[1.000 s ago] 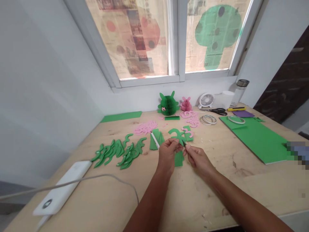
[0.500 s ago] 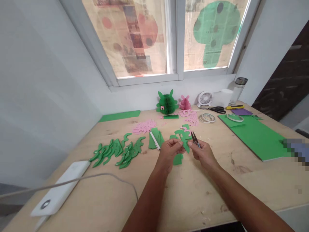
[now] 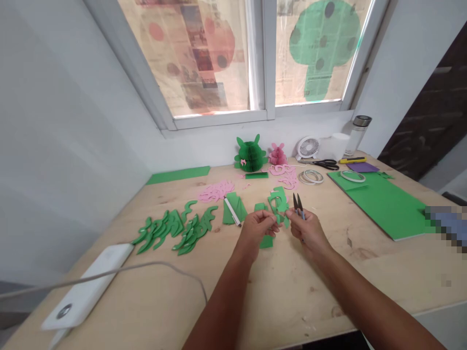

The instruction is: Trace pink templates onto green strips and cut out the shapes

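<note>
My left hand (image 3: 257, 231) pinches the lower left edge of a cut green paper piece (image 3: 280, 200), fingers closed. My right hand (image 3: 307, 229) is closed around small thread snips (image 3: 298, 204), whose dark blades point up and away; its thumb and fingertip also touch the paper's right edge. A curved opening shows in the paper. Beneath and beside the left hand lie green paper strips (image 3: 267, 241). Left of it, a white pen (image 3: 232, 211) rests on folded green paper (image 3: 239, 206).
Green curved cutouts (image 3: 156, 231) and pink cutouts (image 3: 217, 190) lie in piles leftward. Behind stand green (image 3: 251, 156) and pink (image 3: 278, 155) paper figures, a fan (image 3: 307, 147) and a bottle (image 3: 358, 136). Black scissors (image 3: 324, 164), tape rolls (image 3: 312, 176) and green sheets (image 3: 390, 214) lie rightward; a power bank (image 3: 98, 277) lies left.
The green paper has turned between my hands, and its curved opening now faces me. The snips have tilted more upright and moved slightly right. The view has shifted a little.
</note>
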`<state>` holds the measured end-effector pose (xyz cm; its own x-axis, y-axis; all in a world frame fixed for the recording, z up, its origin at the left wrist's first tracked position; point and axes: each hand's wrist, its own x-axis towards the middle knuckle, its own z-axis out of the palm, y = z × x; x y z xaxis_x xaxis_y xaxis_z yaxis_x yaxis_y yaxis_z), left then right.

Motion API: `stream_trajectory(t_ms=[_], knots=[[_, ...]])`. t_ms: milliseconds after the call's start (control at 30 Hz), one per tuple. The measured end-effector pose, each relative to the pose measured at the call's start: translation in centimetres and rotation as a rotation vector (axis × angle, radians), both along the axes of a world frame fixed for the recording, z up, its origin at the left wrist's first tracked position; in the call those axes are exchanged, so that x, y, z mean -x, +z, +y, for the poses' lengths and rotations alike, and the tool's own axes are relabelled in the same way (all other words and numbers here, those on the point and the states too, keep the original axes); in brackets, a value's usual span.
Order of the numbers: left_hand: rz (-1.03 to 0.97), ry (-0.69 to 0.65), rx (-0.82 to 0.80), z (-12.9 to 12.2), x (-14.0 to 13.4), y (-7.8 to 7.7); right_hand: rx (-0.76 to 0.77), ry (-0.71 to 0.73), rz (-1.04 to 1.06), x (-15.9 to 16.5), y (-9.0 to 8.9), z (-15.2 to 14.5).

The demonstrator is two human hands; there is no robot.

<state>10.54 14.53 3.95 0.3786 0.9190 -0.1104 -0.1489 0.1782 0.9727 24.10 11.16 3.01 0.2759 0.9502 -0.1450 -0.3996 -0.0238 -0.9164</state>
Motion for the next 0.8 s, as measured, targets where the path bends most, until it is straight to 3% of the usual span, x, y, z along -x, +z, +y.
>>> stream_trajectory(t_ms=[100,233,333,400,467,533,700,800], knots=[[0.214,0.113,-0.217,0.07,0.13,-0.24,-0.005,0.035,0.086,-0.15,0.23,-0.08],[0.507,0.348,-0.789,-0.03,0.1,-0.42,0.019,0.086,0.143,-0.19,0.39,-0.23],[0.574,0.321,-1.144,-0.19,-0.07,-0.39,0.045,0.148,0.172,-0.14,0.28,-0.32],[0.596,0.305,-1.241,-0.25,-0.17,-0.37,0.054,0.195,0.197,-0.16,0.2,-0.35],[0.573,0.302,-1.215,-0.24,-0.22,-0.38,0.049,0.244,0.221,-0.24,0.19,-0.36],[0.499,0.287,-1.087,-0.21,-0.22,-0.38,0.028,0.275,0.24,-0.35,0.29,-0.34],[0.241,0.155,-0.492,-0.17,-0.38,-0.25,-0.019,0.203,0.181,-0.39,0.54,-0.2],[0.098,0.116,-0.244,-0.27,-0.57,0.02,-0.02,0.152,0.117,-0.26,0.38,-0.11]])
